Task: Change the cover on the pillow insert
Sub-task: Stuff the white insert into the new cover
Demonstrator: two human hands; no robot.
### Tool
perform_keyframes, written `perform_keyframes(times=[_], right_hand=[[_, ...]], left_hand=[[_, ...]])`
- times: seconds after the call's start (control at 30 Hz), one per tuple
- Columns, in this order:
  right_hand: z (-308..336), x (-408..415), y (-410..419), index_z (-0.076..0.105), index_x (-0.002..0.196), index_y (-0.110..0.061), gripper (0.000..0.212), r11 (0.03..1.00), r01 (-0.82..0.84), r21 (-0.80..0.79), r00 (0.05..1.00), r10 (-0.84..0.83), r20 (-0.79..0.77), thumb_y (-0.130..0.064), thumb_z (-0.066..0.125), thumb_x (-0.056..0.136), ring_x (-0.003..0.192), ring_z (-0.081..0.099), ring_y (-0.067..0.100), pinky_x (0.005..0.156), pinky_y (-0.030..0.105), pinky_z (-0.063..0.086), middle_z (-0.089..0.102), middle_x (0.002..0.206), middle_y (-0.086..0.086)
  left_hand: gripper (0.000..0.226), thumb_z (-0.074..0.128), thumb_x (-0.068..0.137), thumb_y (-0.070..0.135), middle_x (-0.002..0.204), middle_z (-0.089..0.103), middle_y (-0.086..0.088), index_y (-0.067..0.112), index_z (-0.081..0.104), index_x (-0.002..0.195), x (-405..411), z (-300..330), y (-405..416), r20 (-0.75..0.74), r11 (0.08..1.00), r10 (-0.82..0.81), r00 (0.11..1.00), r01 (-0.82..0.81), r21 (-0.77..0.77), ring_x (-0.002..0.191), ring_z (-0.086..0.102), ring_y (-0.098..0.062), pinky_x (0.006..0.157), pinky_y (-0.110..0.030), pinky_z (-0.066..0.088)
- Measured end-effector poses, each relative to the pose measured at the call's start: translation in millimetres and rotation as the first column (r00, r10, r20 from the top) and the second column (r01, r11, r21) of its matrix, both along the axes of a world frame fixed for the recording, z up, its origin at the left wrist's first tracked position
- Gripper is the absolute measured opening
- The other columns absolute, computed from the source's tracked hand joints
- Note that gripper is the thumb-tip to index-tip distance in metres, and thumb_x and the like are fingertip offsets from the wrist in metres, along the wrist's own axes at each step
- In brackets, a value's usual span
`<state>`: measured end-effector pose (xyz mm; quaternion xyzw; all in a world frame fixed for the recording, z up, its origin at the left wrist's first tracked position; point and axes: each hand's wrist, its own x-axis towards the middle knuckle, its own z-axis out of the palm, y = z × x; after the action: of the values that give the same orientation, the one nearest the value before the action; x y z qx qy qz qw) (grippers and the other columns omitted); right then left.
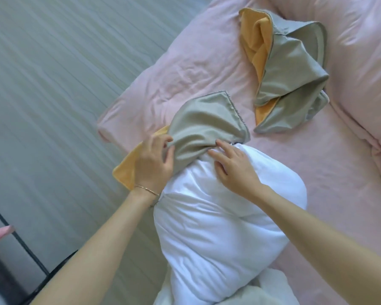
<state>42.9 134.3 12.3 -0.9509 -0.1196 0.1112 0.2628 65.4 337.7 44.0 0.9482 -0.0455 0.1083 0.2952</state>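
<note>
White insert (218, 216) end hidden inside cover (205, 126), left hand (154, 166) gripping

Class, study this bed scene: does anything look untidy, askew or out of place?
Yes. A second grey-and-yellow cover lies crumpled on the pink sheet, partly inside out. The cover being handled is bunched over only one end of the white pillow insert.

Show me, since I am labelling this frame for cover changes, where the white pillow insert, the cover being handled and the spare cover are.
white pillow insert (224, 216): head view, on its bare middle.
cover being handled (209, 119): head view, on its grey side.
spare cover (295, 69): head view, on its grey folds.
</note>
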Motion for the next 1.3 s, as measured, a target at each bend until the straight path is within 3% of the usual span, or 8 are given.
perform_keyframes(times=[0.2,0.3,0.43,0.57,0.67,0.8,1.07,1.3], right_hand=[[5.9,14.7,-8.1,0.066,0.107,-0.007,0.041,0.993,0.11,0.037,0.991,-0.113,0.068,-0.018,0.036,0.082,0.083,0.058,0.035,0.07,0.038,0.048,0.061,0.097,0.017],[4.9,7.1,-19.0,0.062,0.114,-0.011,0.045,0.974,0.204,-0.095,0.976,-0.196,0.09,-0.031,0.039,0.082,0.1,0.053,0.03,0.084,0.044,0.044,0.061,0.106,0.015],[-0.8,-0.8,-50.8,0.022,0.146,-0.024,0.077,0.94,0.251,-0.231,0.903,-0.313,-0.295,-0.066,0.035,0.083,0.135,0.027,0.028,0.108,0.042,0.019,0.03,0.148,0.009],[9.6,7.6,-63.5,0.018,0.146,-0.021,0.088,0.972,0.152,-0.181,0.859,-0.22,-0.462,-0.071,0.043,0.077,0.126,0.041,0.028,0.098,0.04,0.03,0.043,0.141,0.006],[21.4,-5.1,-62.6,0.035,0.138,-0.025,0.071,0.989,0.149,0.002,0.896,-0.134,-0.423,-0.063,0.049,0.079,0.117,0.049,0.027,0.086,0.034,0.037,0.055,0.128,0.004],[27.6,-32.7,-43.9,0.046,0.133,-0.006,0.07,0.987,0.041,0.156,0.983,-0.012,-0.185,-0.052,0.036,0.081,0.111,0.055,0.028,0.086,0.041,0.039,0.061,0.119,0.008],[-14.9,-22.7,-18.4,0.065,0.096,-0.005,0.036,0.983,0.004,-0.186,0.999,0.004,0.043,-0.025,0.037,0.083,0.095,0.061,0.028,0.089,0.035,0.031,0.067,0.092,0.01],[-2.0,-16.8,-29.2,0.057,0.122,-0.012,0.046,0.997,-0.06,-0.052,0.996,0.057,-0.062,-0.031,0.037,0.085,0.114,0.054,0.024,0.088,0.038,0.04,0.06,0.122,0.008]], left_hand=[[0.031,0.049,0.075,0.039,0.084,0.06,-0.001,0.019,0.064,0.092,9.6,-32.5,-38.3,-0.16,0.897,-0.234,0.959,0.277,0.344,0.077,0.049,-0.021,0.065,-0.032,0.039],[0.029,0.048,0.072,0.039,0.071,0.06,-0.001,0.017,0.066,0.079,25.1,-33.6,-47.4,-0.245,0.851,-0.243,0.938,0.328,0.411,0.066,0.058,-0.024,0.054,-0.028,0.044],[0.012,0.065,0.08,0.017,0.083,0.071,-0.01,0.009,0.074,0.084,43.3,-28.5,-42.3,-0.414,0.958,-0.233,0.88,0.282,0.061,0.081,0.065,-0.027,0.071,-0.032,0.049],[0.01,0.067,0.082,0.015,0.082,0.07,-0.002,0.009,0.074,0.085,47.3,-14.6,-44.0,-0.55,0.99,-0.114,0.828,0.05,-0.131,0.077,0.06,-0.013,0.075,-0.023,0.043],[0.006,0.066,0.082,0.009,0.069,0.062,0.005,0.012,0.069,0.076,39.3,-8.2,-44.5,-0.617,0.96,-0.118,0.778,-0.071,-0.272,0.058,0.053,0.006,0.063,-0.011,0.039],[0.021,0.065,0.082,0.003,0.064,0.061,0.004,0.017,0.063,0.067,34.2,1.6,-49.8,-0.7,0.835,-0.194,0.687,-0.259,-0.486,0.062,0.053,-0.004,0.069,-0.022,0.043],[0.017,0.061,0.083,0.0,0.057,0.062,0.008,0.011,0.061,0.069,-4.6,6.0,-72.8,-0.754,0.702,-0.363,0.547,-0.372,-0.607,0.054,0.055,0.0,0.058,-0.014,0.046],[0.008,0.057,0.084,0.011,0.085,0.06,-0.005,0.009,0.058,0.092,-7.2,-13.6,-62.9,-0.422,0.998,-0.039,0.906,0.011,-0.069,0.08,0.055,-0.021,0.077,-0.035,0.043]])
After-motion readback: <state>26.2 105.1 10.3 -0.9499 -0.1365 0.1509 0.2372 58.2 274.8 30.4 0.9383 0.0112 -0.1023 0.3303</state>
